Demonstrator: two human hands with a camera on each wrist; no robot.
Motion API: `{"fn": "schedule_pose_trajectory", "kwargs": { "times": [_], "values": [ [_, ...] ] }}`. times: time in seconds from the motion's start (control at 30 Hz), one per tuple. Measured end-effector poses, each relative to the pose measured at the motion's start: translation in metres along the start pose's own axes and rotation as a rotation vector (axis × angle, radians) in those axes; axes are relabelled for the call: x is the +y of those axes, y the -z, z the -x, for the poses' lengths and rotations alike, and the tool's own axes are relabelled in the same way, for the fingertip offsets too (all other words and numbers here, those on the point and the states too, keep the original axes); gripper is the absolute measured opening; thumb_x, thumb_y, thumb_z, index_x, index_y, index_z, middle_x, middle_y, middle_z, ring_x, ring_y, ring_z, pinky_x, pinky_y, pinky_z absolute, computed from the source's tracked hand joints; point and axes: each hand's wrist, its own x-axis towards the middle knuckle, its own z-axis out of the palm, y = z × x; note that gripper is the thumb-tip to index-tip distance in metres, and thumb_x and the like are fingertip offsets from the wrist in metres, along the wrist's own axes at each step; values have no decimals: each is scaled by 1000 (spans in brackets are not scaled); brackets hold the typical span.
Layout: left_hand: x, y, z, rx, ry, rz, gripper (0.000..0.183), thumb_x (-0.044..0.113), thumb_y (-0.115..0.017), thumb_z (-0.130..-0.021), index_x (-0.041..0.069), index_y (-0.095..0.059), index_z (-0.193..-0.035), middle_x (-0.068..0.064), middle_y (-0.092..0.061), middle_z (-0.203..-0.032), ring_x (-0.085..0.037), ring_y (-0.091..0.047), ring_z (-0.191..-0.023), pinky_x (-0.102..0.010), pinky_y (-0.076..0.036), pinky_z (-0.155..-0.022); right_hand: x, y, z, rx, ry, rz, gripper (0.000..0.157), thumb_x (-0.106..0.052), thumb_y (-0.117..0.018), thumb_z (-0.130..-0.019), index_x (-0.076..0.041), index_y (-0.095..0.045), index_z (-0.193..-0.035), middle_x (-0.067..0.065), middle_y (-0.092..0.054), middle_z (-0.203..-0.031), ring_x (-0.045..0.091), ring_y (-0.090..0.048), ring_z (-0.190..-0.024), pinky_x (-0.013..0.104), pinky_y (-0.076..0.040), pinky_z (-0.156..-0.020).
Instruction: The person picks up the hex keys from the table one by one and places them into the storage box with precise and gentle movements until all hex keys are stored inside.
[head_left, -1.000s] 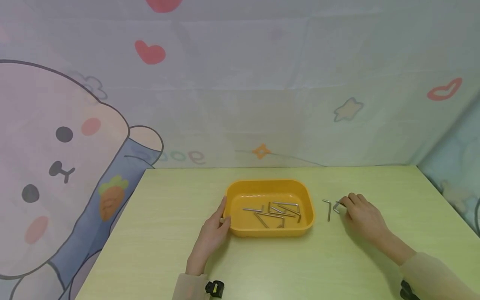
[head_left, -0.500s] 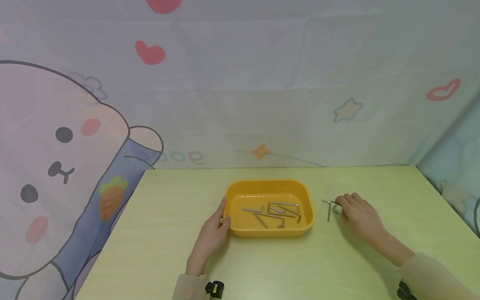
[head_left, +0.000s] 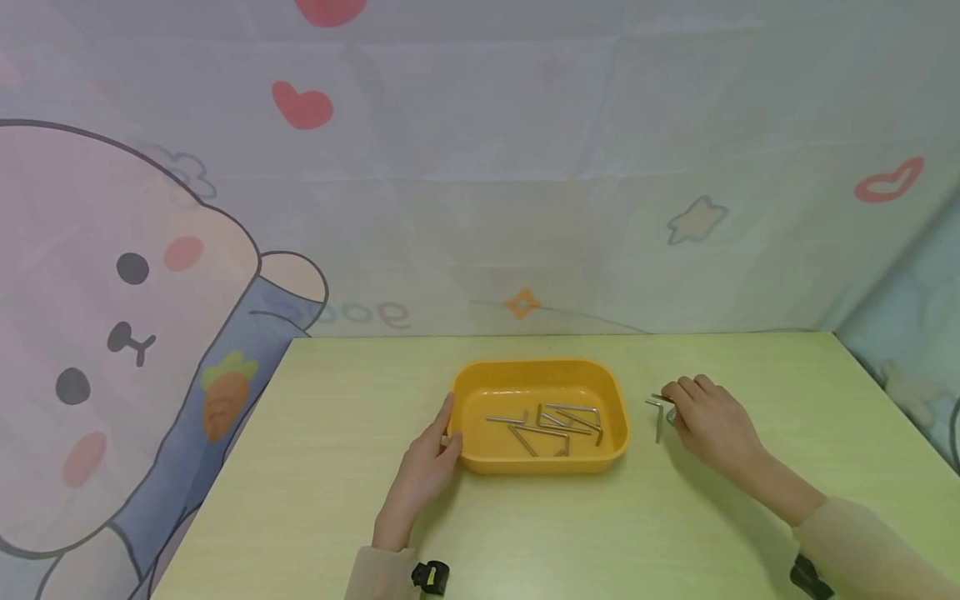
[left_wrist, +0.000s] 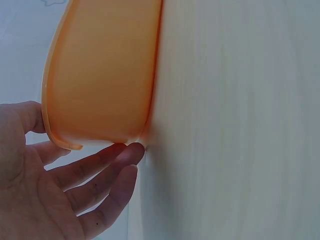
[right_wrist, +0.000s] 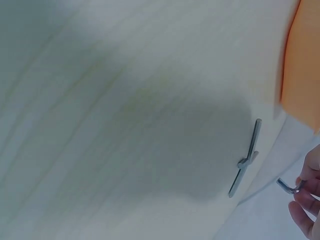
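Observation:
Around the left end of a yellow tray (head_left: 547, 467), my left hand (head_left: 425, 467) grips the rim. In the left wrist view the thumb is at the rim and the fingers lie against the outer wall. To the right of the tray, my right hand (head_left: 716, 429) pinches a small metal hex key (right_wrist: 287, 186); its far end is hidden by the fingers. A hex key (head_left: 659, 423) lies on the table just left of that hand. In the right wrist view a second key seems to overlap it, but I cannot tell surely.
Several L-shaped hex keys (head_left: 551, 429) lie loose in the tray. All of this is on a pale wooden table (head_left: 540, 533). A printed cloth (head_left: 480, 167) hangs behind the back edge, and more cloth hangs at the right.
My right hand has shifted slightly left toward the tray with the pinched hex key. The left hand, the tray and the keys in it have stayed in place.

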Motion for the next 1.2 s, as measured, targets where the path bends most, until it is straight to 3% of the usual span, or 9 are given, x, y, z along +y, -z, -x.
{"fn": "schedule_pose_trajectory", "kwargs": {
  "times": [0.77,1.2],
  "values": [
    [3,0,0,2,10,-11,58,20,-47,-99,18,-25,-153,-11,-45,-148,-17,-52,-84,-35,-44,-80,-25,14,-30,-36,12,-35,22,2,-66,-72,-5,-63,-93,5,-63,-83,21,-52,-72,30,-40,-56],
    [3,-1,-1,-2,7,-7,58,20,-47,-99,18,-26,-153,-13,-49,-144,-15,-50,-77,-33,-44,-76,-47,19,-44,-41,7,-97,23,4,-64,-74,-6,-64,-95,3,-65,-85,19,-52,-73,31,-44,-60]
  ]
}}
